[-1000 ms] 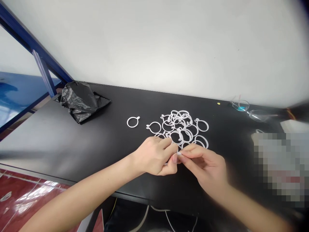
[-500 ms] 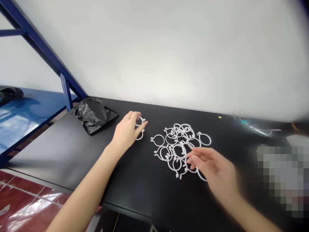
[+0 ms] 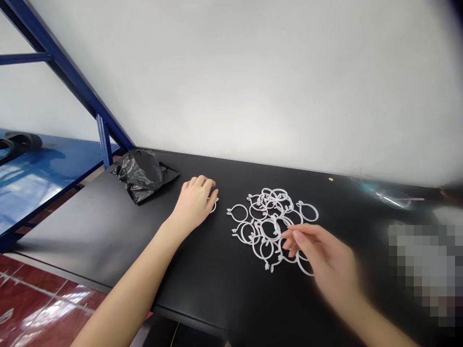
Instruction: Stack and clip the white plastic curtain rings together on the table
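The right hand (image 3: 327,255) curls loosely — whether it holds anything, I cannot tell — with round white plastic rings (image 3: 270,240) heaped at its ten o'clock. Farther off, the left hand (image 3: 193,200) half hides another ring (image 3: 215,206) at its three o'clock, grip unclear.

ring (image 3: 215,207) partly hidden by left hand (image 3: 194,201); object (image 3: 423,265) at right blurred into blocks.

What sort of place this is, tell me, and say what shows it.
Probably a small workshop or packing area: a black worktable bears a loose pile of white plastic rings and a crumpled black plastic bag, beside blue metal framing.
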Tool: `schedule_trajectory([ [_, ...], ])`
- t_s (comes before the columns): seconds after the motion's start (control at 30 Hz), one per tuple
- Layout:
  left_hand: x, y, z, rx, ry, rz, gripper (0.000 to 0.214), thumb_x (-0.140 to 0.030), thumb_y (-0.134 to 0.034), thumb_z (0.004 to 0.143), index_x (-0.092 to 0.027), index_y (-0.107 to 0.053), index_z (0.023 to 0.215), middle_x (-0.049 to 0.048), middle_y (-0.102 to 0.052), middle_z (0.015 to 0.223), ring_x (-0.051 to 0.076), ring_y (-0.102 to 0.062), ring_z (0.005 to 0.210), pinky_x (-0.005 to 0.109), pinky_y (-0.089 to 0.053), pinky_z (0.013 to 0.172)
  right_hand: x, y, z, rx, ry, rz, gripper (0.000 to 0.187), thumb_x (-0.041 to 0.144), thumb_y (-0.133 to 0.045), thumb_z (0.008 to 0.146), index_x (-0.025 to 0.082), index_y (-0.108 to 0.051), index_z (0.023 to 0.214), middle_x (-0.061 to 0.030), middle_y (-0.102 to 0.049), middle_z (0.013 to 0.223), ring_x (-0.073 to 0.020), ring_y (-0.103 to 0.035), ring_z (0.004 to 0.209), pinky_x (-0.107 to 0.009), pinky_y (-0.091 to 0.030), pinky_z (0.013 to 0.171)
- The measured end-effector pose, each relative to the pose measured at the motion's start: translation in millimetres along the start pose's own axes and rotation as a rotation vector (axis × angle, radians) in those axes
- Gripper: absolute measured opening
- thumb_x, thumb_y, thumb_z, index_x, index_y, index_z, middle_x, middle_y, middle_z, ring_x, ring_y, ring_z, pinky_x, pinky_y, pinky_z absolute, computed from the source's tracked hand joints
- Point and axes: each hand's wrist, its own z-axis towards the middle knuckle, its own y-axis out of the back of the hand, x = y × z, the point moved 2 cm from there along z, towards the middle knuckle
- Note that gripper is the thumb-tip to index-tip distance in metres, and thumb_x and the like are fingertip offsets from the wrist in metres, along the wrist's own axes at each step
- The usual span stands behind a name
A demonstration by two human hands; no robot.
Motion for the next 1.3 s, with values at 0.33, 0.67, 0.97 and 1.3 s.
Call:
schedule_trajectory([
  [0.33, -27, -9.6, -9, 0.199, -0.336, -0.322, 0.015, -0.011, -0.047, 0.089, -0.017, -0.059, 0.096, 0.0063, -0.06, 0.099, 0.02, -0.059, 0.087, 0.033, -0.049, 0.077, -6, 1, -2, 0.027, 0.079, 0.037, 0.011, 0.022, -0.063, 0.092, 0.027, -0.073, 0.091, 0.0007, -0.074, 0.078, -0.0097, -0.067, 0.059, -0.017, -0.06, 0.056],
  [0.67, -41, 15.9, -19, 0.075, -0.323, -0.796, 0.005, -0.017, -0.065, 0.086, -0.017, -0.065, 0.091, 0.0003, -0.068, 0.09, 0.012, -0.065, 0.084, 0.024, -0.052, 0.079, -8, -2, -6, 0.032, 0.422, -0.21, 0.031, 0.01, -0.069, 0.083, 0.026, -0.068, 0.109, -0.0075, -0.068, 0.116, -0.0161, -0.068, 0.079, -0.03, -0.06, 0.065],
  [0.97, -73, 10.5, -31, 0.185, -0.331, -1.24, 0.009, -0.016, -0.07, 0.084, -0.015, -0.067, 0.092, 0.0027, -0.069, 0.089, 0.012, -0.066, 0.082, 0.026, -0.058, 0.079, -5, -10, -4, 0.145, 0.54, -0.361, 0.045, 0.015, -0.078, 0.076, 0.025, -0.065, 0.118, -0.0065, -0.074, 0.102, -0.0246, -0.066, 0.09, -0.042, -0.058, 0.075],
  [1.3, -84, -1.3, -37, 0.199, -0.354, -1.248, 0.046, -0.023, -0.08, 0.075, -0.022, -0.059, 0.115, 0.0088, -0.059, 0.124, 0.022, -0.06, 0.111, 0.034, -0.058, 0.085, -10, -8, -12, 0.155, 0.145, 0.144, 0.041, 0.012, -0.067, 0.086, 0.032, -0.056, 0.12, -0.0045, -0.066, 0.128, -0.0201, -0.068, 0.107, -0.034, -0.061, 0.085],
])
